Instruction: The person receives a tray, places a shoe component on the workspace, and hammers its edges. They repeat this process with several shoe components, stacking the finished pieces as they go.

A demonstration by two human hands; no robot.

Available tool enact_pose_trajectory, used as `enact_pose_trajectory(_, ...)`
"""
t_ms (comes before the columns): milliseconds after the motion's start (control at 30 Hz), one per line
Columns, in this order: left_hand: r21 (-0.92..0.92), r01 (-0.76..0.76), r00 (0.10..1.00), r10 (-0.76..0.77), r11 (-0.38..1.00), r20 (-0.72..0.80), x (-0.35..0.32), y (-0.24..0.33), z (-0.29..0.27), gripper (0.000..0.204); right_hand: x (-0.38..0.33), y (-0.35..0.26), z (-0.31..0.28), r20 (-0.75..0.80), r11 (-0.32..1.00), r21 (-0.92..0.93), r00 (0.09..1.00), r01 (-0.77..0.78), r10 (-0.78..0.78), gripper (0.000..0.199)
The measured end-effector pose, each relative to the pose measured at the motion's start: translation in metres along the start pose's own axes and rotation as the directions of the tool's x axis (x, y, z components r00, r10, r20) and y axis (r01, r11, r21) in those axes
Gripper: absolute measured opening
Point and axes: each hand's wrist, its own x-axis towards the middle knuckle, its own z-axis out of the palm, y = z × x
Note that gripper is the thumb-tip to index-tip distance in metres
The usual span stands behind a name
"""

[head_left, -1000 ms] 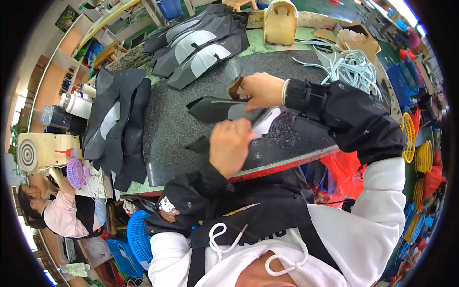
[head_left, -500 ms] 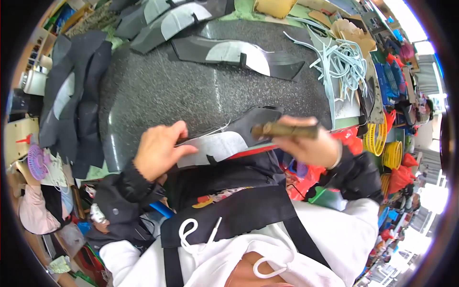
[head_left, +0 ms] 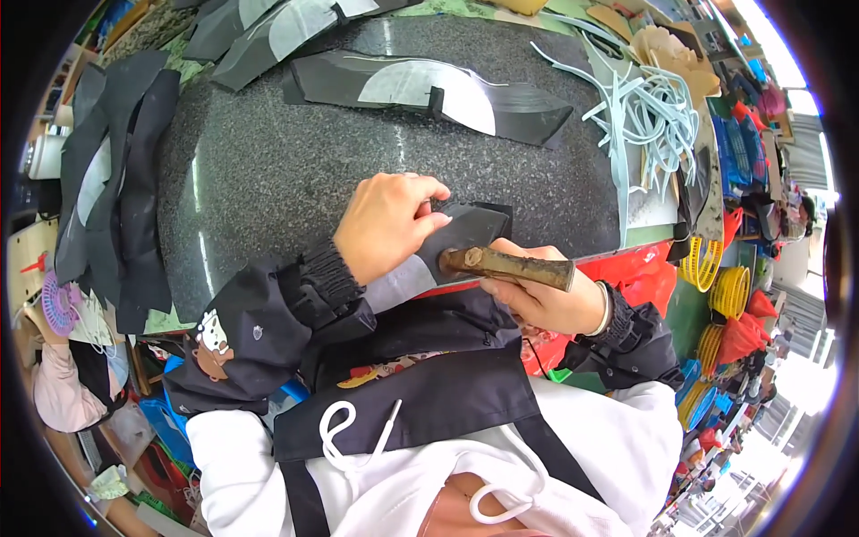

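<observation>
My right hand (head_left: 559, 304) is closed round a hammer (head_left: 523, 268) with a worn brown head, held over the near edge of the table. Below the hammer lies a dark, flexible cut piece (head_left: 470, 228) with a pale grey patch (head_left: 398, 285), its near edge along the table's rim. Above this piece, my left hand (head_left: 385, 224) rests with bent fingers; thumb and index finger are apart, the thumb tip touching the dark surface. The left hand and wrist hide part of the piece.
Another dark piece with a white patch (head_left: 429, 94) lies farther back on the speckled black slab (head_left: 268, 170). More dark pieces (head_left: 116, 197) are heaped at left. A tangle of pale blue strips (head_left: 658, 116) lies at right, beyond red plastic (head_left: 635, 282) and yellow baskets (head_left: 702, 264).
My left hand has moved right along the dark piece, closer to the hammer, and its fingers have bent. The hammer, blurred before, has shifted slightly left and down.
</observation>
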Motion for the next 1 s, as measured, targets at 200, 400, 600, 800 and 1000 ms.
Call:
enact_pose_trajectory(200,-0.295,0.25,0.929,-0.143,0.922,0.341,-0.008,-0.025,-0.049,0.025,0.002,0.007,-0.002,-0.001,0.991,-0.079,0.994,0.107,-0.108,0.017)
enact_pose_trajectory(400,-0.207,0.269,0.937,-0.207,0.94,0.28,-0.018,-0.027,-0.029,0.021,0.001,0.007,0.002,-0.007,0.998,-0.047,0.999,0.047,-0.047,0.013)
enact_pose_trajectory(600,0.05,0.157,0.971,-0.163,0.986,0.177,-0.016,-0.009,-0.031,0.022,-0.002,0.006,0.005,-0.039,0.998,-0.055,0.999,0.004,-0.006,0.012)
enact_pose_trajectory(800,-0.205,0.222,0.966,-0.187,0.953,0.177,0.001,-0.008,-0.011,0.024,0.0,0.002,0.004,0.016,0.993,-0.076,0.996,-0.091,0.092,0.022)
enact_pose_trajectory(1000,0.037,-0.17,0.985,0.171,0.985,-0.024,-0.002,-0.005,0.005,0.02,0.005,0.008,-0.017,-0.096,0.996,-0.075,0.993,0.058,-0.065,0.013)
